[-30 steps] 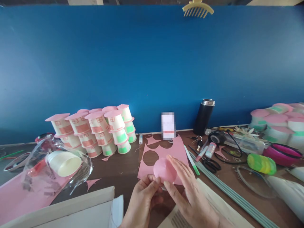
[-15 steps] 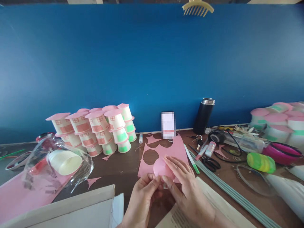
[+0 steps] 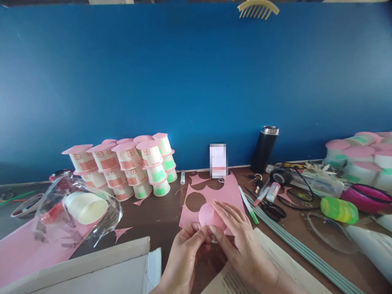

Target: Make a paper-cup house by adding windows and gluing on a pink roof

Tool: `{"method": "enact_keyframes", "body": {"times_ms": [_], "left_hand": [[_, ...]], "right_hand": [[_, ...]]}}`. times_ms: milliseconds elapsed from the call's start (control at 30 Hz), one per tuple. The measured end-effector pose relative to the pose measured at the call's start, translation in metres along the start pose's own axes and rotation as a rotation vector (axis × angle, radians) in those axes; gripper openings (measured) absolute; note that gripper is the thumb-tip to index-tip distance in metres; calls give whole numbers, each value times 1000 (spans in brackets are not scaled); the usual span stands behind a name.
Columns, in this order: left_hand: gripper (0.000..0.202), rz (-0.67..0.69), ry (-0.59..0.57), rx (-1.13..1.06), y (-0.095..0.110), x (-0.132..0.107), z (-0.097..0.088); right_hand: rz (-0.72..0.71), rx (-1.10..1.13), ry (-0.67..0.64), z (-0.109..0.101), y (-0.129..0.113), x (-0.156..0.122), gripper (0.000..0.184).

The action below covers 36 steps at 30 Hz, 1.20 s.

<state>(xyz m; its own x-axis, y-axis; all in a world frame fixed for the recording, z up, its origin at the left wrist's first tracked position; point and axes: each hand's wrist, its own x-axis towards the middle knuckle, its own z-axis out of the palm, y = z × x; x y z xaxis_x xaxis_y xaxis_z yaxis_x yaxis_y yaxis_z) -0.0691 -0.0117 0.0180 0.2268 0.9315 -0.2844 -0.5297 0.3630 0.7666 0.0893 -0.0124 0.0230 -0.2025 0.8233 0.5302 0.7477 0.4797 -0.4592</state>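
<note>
A pink paper disc is held between both hands, low in the middle of the head view. My left hand pinches its near edge between thumb and fingertips. My right hand lies over the disc's right side, thumb at the near edge and fingers stretched across the top. Some of the disc is hidden beneath these fingers. Just beyond lies a pink paper sheet with round holes cut from it. Stacked paper cups, topped with pink discs and drawn with windows, stand at the left.
At the right are a black flask, scissors, grey-green rods, a green-capped marker and more cups. A plastic bag with cups and a white box occupy the left. A blue wall rises behind the table.
The view has shifted slightly, so the surroundings appear a little further right. Both hands keep nearly the same hold on the pink disc.
</note>
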Motion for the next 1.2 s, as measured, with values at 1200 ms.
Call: {"method": "enact_keyframes", "body": {"times_ms": [1200], "left_hand": [[37,504,195,947,3,1,-5]], "right_hand": [[571,667,197,14,13,-4,52]]}}
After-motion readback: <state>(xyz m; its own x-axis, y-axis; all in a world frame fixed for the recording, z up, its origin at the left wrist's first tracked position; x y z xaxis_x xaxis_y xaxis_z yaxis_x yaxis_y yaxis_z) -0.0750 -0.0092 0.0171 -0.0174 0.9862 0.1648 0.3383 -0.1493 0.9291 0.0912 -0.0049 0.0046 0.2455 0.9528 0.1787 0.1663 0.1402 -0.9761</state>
